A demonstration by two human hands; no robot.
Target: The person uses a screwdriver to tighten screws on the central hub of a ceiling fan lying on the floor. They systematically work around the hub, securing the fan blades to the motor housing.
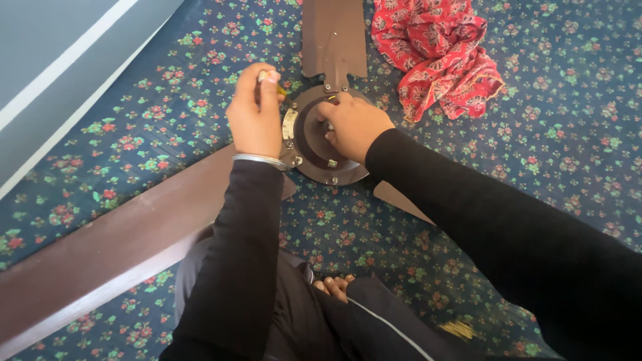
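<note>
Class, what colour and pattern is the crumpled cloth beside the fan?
Red cloth with a white floral print, seen in the head view.

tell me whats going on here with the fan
A person sits on a floral sheet with a brown ceiling fan lying in front of them. The left hand grips a small tool upright at the edge of the fan's round hub, while the right hand rests on the hub's middle. The blades are on the hub. A red cloth lies beside the fan.
</note>
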